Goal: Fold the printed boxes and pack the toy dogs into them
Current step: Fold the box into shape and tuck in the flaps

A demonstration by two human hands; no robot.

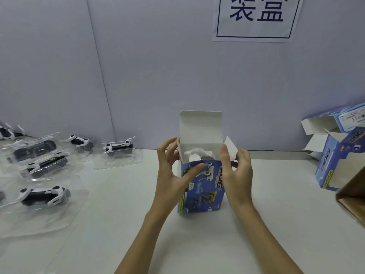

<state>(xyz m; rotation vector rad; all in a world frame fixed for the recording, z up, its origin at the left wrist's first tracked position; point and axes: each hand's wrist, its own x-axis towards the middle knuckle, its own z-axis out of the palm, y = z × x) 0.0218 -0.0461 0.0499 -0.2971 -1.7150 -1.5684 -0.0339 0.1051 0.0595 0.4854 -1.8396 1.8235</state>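
The left hand point(173, 171) holds the printed box point(201, 186) from its left side, thumb laid across the blue front panel and fingers curled around the left top flap. The right hand point(238, 169) grips the opposite side, its forefinger pressed up against the box's right edge beside the small white side flap point(230, 148). The box stands upright on the white table point(256, 224), its tall lid flap raised at the back, and a toy dog point(199, 155) in clear wrapping sits inside the open top. To the left, well apart, more toy dogs point(44, 195) lie in glossy clear plastic trays. At the right edge, folded printed boxes point(335, 167) with open white flaps rest near a brown cardboard carton point(353, 194). A paper sign point(254, 16) with dark characters hangs on the pale wall behind.
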